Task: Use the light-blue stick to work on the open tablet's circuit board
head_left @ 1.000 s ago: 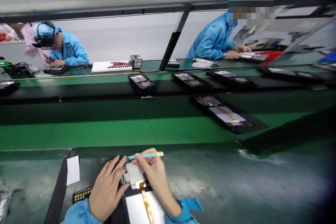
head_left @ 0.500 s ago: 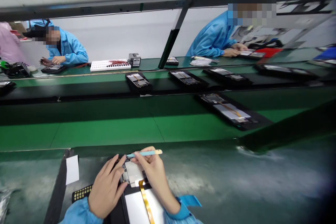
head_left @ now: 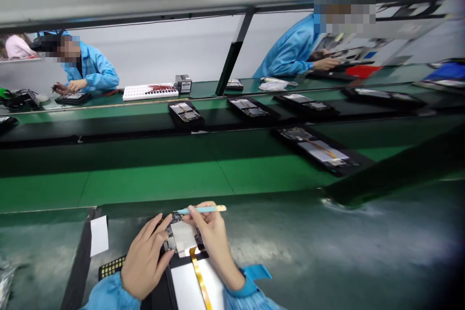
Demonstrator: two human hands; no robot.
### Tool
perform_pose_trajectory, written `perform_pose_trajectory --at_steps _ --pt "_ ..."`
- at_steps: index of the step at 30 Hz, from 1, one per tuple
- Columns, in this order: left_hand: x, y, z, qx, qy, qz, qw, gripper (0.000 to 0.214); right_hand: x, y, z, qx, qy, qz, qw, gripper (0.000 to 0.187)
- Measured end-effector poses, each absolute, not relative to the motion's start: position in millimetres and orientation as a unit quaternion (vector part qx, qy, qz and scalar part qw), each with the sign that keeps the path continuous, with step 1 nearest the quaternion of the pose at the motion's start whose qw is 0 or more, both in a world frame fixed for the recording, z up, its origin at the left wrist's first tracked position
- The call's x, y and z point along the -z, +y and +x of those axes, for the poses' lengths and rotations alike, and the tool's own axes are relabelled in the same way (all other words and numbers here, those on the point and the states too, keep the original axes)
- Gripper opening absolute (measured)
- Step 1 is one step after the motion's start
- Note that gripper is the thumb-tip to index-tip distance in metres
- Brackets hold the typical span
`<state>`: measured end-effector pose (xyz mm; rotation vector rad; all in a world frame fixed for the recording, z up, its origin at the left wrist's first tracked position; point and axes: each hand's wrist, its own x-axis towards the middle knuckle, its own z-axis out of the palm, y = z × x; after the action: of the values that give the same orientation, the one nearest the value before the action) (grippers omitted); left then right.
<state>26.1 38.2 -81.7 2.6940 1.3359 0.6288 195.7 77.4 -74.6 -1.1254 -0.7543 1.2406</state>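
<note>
An opened phone or tablet [head_left: 183, 238] lies before me in a black holder, its circuit board, metal shield and white battery area exposed. A gold flex cable [head_left: 198, 276] runs down its middle. My left hand [head_left: 147, 254] rests along its left edge, fingers stretched out and apart, fingertips at the board's upper left. Pinched in my right hand [head_left: 210, 235] is a slim light-blue pry stick [head_left: 207, 209] with a cream end. The stick lies nearly flat over the board's top edge, its tip near my left fingertips. Whether the tip touches a part cannot be made out.
A white paper slip [head_left: 99, 236] and a black piece with gold squares [head_left: 112, 267] lie left of the device. Another opened device [head_left: 323, 151] sits on the green ledge ahead, near a dark slanted post [head_left: 395, 169]. Several more line the belt behind, where two people in blue work.
My hands and the pry stick have hardly moved over the board. The view has shifted slightly. Across the belt, the person at right has raised their hands from the device there.
</note>
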Motion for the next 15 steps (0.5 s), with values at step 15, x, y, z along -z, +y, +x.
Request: perform_pose_trajectory --at_steps 15 --pt "71 -29 -79 -0.218 0.624 0.75 0.013 0.036 80 82 197 -0.555 -0.301 -0.471 0.615 0.047"
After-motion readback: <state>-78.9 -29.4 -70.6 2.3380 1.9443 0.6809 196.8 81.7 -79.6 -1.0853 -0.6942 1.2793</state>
